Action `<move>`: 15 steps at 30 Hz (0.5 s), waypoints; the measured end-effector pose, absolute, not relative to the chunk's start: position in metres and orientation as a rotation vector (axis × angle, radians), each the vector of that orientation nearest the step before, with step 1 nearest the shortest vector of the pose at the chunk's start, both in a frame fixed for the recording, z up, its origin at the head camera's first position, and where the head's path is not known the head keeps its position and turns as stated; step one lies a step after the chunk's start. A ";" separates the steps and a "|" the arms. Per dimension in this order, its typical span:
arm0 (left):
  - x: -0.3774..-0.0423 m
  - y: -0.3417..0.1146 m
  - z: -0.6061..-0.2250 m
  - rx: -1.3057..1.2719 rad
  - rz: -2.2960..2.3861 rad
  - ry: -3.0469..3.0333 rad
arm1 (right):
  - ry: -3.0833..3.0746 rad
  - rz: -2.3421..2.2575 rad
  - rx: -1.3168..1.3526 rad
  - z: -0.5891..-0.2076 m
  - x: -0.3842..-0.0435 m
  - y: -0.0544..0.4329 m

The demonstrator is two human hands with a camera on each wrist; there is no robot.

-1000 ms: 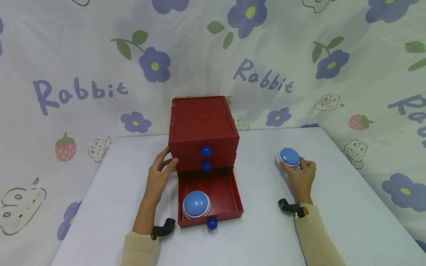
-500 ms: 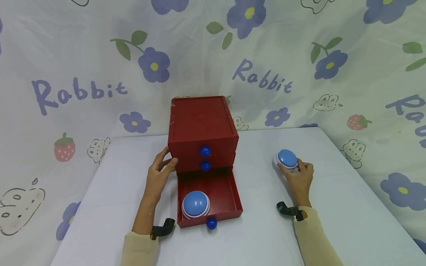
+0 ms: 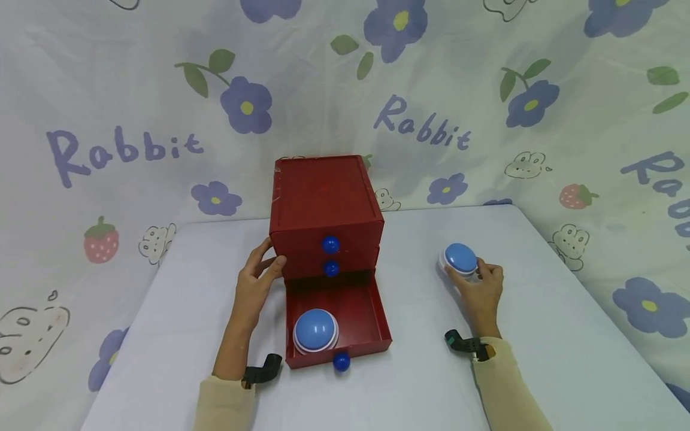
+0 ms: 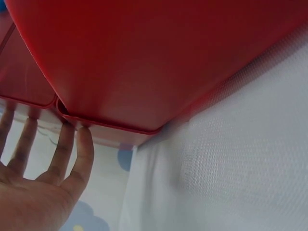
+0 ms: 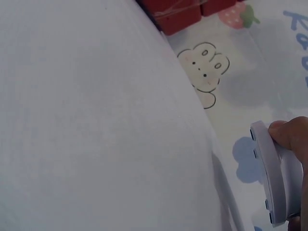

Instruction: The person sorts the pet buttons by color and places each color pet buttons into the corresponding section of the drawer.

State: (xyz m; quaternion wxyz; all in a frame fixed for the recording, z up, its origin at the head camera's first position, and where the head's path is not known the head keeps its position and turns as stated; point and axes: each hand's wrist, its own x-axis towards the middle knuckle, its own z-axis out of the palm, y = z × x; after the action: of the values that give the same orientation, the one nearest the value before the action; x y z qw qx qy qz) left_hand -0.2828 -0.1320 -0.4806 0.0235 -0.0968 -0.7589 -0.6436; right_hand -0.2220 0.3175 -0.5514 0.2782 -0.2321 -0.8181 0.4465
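My right hand [image 3: 483, 293] grips a round push button [image 3: 460, 257] with a blue dome and white base, right of the red drawer box [image 3: 326, 191]. In the right wrist view, the button's white base [image 5: 269, 173] is tilted and looks raised off the table; the dome is hidden there. Against the drawer box's left side rests my left hand [image 3: 253, 293], thumb at the front edge, straight fingers [image 4: 61, 154] touching its side. The bottom drawer [image 3: 356, 317] is pulled out. A second blue-domed button [image 3: 315, 329] sits in its left part.
Two upper drawers with blue knobs [image 3: 330, 244] are closed. Another blue knob [image 3: 341, 361] sticks out in front of the pulled-out drawer. White cloth [image 3: 420, 377] covers the table; a patterned curtain [image 3: 323, 108] hangs behind.
My right hand has carried the button slightly left and a little nearer. The left hand stays on the drawer box; the second button and the drawers have not moved.
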 end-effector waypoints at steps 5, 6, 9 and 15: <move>-0.283 -0.133 -0.481 -0.290 -2.000 -2.355 | -2.205 1.169 -0.589 -0.551 -0.220 0.314; -0.283 -0.133 -0.481 -0.292 -2.000 -2.356 | -2.210 1.163 -0.589 -0.550 -0.220 0.314; -0.284 -0.133 -0.482 -0.297 -1.996 -2.358 | -2.217 1.164 -0.592 -0.549 -0.218 0.311; -0.285 -0.134 -0.483 -0.299 -1.991 -2.358 | -2.223 1.194 -0.601 -0.548 -0.214 0.304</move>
State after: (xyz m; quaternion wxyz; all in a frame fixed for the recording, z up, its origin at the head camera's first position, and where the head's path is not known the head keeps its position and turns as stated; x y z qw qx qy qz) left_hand -0.2850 -0.1337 -0.4830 0.0204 -0.0963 -0.7604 -0.6419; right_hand -0.2141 0.3043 -0.5481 0.2706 -0.2229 -0.8250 0.4433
